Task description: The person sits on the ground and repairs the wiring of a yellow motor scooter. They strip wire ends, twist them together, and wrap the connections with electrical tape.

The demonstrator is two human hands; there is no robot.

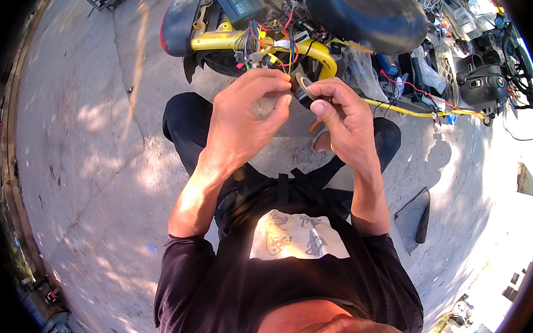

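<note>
The concrete ground (93, 193) is the largest surface, stretching broadly left of the knees as far as a brownish border along its curved edge. The yellow frame (218, 41) spans the upper middle, its bent tube just beyond the hands. A black seat (367, 13) overhangs the frame to the right, and mixed clutter bounds that side. A dark grey sheet (411, 222) lies on the ground, well apart from the right elbow. The left hand (237, 120) is curled, with a narrow gap between thumb and forefinger; I cannot tell whether its fingertips grip anything. The right hand (348, 120) holds a roll of tape (303, 91) by its edge, just beside the left fingertips and below the bent tube. A dark box (240, 3) sits above a wire bundle (263, 40), whose loose ends hang near the left hand; ground shows between both forearms.
</note>
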